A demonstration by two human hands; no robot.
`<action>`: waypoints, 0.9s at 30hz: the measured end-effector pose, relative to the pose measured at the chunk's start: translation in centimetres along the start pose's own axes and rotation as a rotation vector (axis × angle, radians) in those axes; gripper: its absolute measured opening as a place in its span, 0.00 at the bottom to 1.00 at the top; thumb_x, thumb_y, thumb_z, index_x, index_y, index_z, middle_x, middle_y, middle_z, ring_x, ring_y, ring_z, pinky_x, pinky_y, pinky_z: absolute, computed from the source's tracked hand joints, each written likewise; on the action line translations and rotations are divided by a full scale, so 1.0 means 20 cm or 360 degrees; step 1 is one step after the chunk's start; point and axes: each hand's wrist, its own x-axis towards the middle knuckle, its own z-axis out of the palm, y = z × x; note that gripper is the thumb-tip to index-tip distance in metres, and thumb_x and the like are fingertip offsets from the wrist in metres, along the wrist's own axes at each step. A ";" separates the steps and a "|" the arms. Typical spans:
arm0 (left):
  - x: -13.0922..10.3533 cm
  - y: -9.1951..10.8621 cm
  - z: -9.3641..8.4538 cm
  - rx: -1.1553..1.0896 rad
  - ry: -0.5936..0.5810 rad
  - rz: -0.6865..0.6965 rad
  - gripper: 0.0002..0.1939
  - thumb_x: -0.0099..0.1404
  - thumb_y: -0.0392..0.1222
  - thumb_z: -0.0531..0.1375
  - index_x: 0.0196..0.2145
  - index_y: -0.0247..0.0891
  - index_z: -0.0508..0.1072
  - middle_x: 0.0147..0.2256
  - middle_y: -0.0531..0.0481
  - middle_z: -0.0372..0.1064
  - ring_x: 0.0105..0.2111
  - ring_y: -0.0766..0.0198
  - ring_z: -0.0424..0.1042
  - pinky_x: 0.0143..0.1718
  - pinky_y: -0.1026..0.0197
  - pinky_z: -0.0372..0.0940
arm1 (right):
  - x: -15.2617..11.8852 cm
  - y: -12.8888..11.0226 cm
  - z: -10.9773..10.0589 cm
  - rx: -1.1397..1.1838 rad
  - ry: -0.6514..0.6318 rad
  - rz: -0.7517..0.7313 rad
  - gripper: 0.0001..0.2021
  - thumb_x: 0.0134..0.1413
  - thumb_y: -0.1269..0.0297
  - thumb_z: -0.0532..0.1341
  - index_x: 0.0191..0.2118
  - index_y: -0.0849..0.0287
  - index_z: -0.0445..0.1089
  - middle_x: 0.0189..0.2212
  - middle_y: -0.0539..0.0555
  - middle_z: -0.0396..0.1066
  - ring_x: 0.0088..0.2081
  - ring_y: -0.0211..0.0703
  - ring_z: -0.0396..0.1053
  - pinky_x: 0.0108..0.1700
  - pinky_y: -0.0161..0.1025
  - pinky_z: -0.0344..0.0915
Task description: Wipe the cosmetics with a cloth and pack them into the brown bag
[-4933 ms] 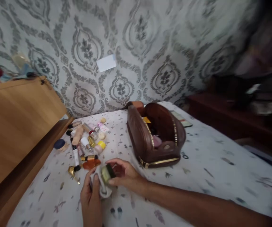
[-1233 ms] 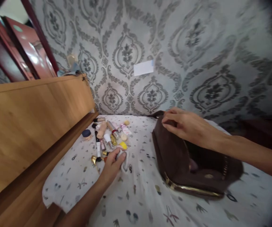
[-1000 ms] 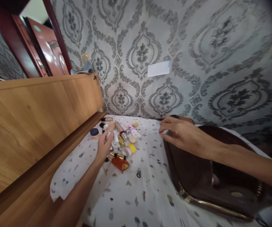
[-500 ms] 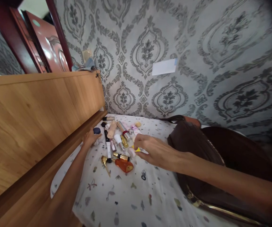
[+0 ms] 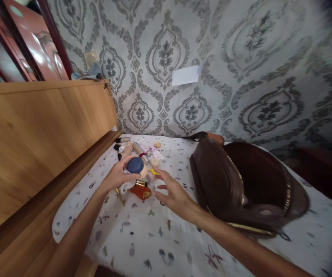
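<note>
My left hand [image 5: 121, 175] is wrapped round a cosmetic jar with a dark blue lid [image 5: 135, 165], raised over the pile of make-up. Some beige shows beneath the lid; its contents are unclear. To its right, my right hand [image 5: 174, 194] is open, fingers apart and empty, near the amber bottle [image 5: 140, 192]. A gold-and-black tube [image 5: 142, 183] lies against that bottle. Behind the hands are a long silver tube with a red band [image 5: 140, 152], a pink-and-white tube [image 5: 156, 152] and a small round sponge [image 5: 157, 144]. My left hand hides part of the pile.
A dark brown bag [image 5: 216, 177] stands with its zip undone on the right of the patterned white sheet [image 5: 154, 246]. Along the left runs a wooden board [image 5: 47, 130]. The papered wall [image 5: 166, 104] rises behind.
My left hand has brought the jar rightward from the left edge to above the pile. My right hand has drawn back slightly, nearer the amber bottle. The camera view has shifted to the right.
</note>
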 end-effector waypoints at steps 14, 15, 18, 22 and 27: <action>-0.09 0.22 0.38 -0.0038 0.0064 0.0140 0.08 0.61 0.47 0.60 0.30 0.40 0.71 0.28 0.53 0.68 0.29 0.62 0.66 0.32 0.63 0.60 | -0.22 0.23 0.09 0.0361 0.0425 0.0193 0.25 0.42 0.67 0.67 0.49 0.54 0.63 0.45 0.53 0.71 0.46 0.49 0.69 0.51 0.45 0.64; -0.09 0.24 0.42 0.0099 -0.0006 0.0198 0.07 0.61 0.45 0.61 0.28 0.41 0.71 0.27 0.53 0.68 0.30 0.61 0.66 0.33 0.62 0.59 | -0.23 0.23 0.10 0.0336 0.0416 0.0169 0.24 0.42 0.68 0.66 0.48 0.55 0.63 0.44 0.53 0.71 0.45 0.49 0.69 0.50 0.45 0.65; -0.09 0.24 0.52 0.0238 -0.0133 0.0218 0.06 0.58 0.42 0.63 0.26 0.42 0.70 0.26 0.53 0.67 0.31 0.60 0.65 0.36 0.61 0.57 | -0.24 0.24 0.12 0.0386 0.0443 0.0148 0.20 0.41 0.69 0.64 0.44 0.56 0.64 0.39 0.50 0.70 0.41 0.47 0.69 0.44 0.42 0.67; -0.08 0.14 0.56 -0.0181 0.0077 0.0002 0.10 0.63 0.49 0.59 0.28 0.41 0.68 0.25 0.55 0.62 0.28 0.63 0.62 0.32 0.63 0.57 | -0.25 0.22 0.08 0.0585 0.0402 0.0204 0.26 0.41 0.65 0.69 0.48 0.55 0.63 0.42 0.51 0.70 0.44 0.47 0.69 0.49 0.42 0.66; -0.09 0.05 0.56 -0.0302 0.0166 -0.0065 0.17 0.66 0.54 0.57 0.26 0.40 0.64 0.24 0.57 0.55 0.26 0.66 0.57 0.30 0.64 0.55 | -0.26 0.20 0.05 0.0879 0.0308 0.0269 0.32 0.39 0.57 0.73 0.51 0.53 0.63 0.45 0.53 0.69 0.48 0.47 0.69 0.53 0.42 0.65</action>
